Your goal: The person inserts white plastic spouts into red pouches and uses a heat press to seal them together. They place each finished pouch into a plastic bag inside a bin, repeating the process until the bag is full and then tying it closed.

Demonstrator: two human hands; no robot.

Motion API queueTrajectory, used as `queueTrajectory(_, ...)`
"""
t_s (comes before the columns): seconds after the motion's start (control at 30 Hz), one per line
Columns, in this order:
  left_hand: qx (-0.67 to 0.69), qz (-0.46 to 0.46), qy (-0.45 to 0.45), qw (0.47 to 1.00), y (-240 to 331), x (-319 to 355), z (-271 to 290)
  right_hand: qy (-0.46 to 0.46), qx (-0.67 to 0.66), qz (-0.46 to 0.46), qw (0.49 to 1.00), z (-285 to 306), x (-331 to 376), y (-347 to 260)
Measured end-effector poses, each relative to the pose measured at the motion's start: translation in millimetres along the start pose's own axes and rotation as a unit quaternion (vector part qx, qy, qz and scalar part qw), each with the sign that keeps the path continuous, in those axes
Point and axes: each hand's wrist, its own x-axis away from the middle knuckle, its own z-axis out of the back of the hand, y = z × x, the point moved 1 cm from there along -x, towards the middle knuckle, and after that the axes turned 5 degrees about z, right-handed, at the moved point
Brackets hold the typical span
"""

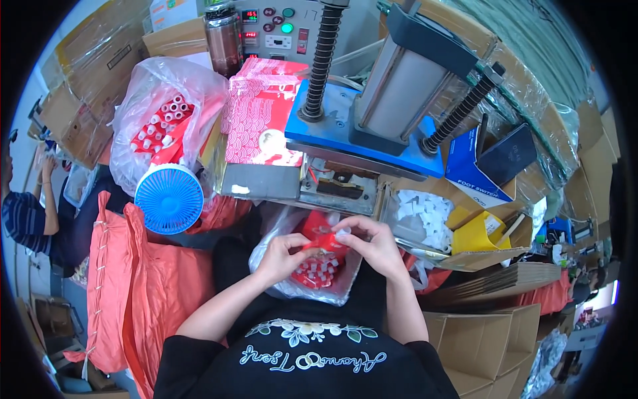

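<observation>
The thing in hand was a red pouch (318, 227) of thin, flexible film, bright and glossy where light caught it, with uneven, creased edges and paler markings low down. The left hand (284, 257) pinched its left side between thumb and fingers; the right hand (369, 243) had its fingertips closed on a small white piece (343, 233) at the pouch's right edge. The hands were near each other but not touching. The pouch was above the person's lap, over an open clear plastic bag (339, 292) in which similar red pieces (318, 271) with short, pale, blocky tips lay crowded together. Whether the white piece was joined to the pouch could not be told.
</observation>
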Motion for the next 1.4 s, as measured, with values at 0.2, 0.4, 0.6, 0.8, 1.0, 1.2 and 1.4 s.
queueTrajectory(0.2, 0.069, 0.054, -0.049, 0.995, -4.3, -23.1, -15.6, 0.045, -0.128, -0.002, 0.991, 12.9, -5.0, 30.1)
queueTrajectory(0.4, 0.237, 0.203, 0.016, 0.950, 20.0, -61.7, -24.7, 0.252, 0.224, 0.027, 0.941, 54.2, -5.4, 32.5)
queueTrajectory(0.6, 0.397, 0.272, 0.024, 0.876, 22.9, -78.9, -26.9, 0.202, 0.500, 0.022, 0.842, 83.1, 16.8, 69.1)
queueTrajectory(0.8, -0.031, 0.057, 0.055, 0.996, 7.5, -109.7, 30.0, 0.267, 0.305, 0.023, 0.914, 80.3, 12.0, 86.5)
queueTrajectory(1.0, -0.440, -0.059, 0.214, 0.870, -26.9, -101.0, 72.6, 0.216, 0.405, 0.002, 0.889, 64.4, 24.1, 64.7)
queueTrajectory(1.2, -0.385, -0.124, 0.264, 0.875, -36.4, -43.4, 68.9, 0.091, 0.402, 0.080, 0.908, 68.8, 56.6, 46.1)
queueTrajectory(1.4, -0.263, -0.128, 0.294, 0.910, -12.2, -46.4, 67.7, 0.165, 0.144, -0.010, 0.976, 106.1, 66.7, 92.2)
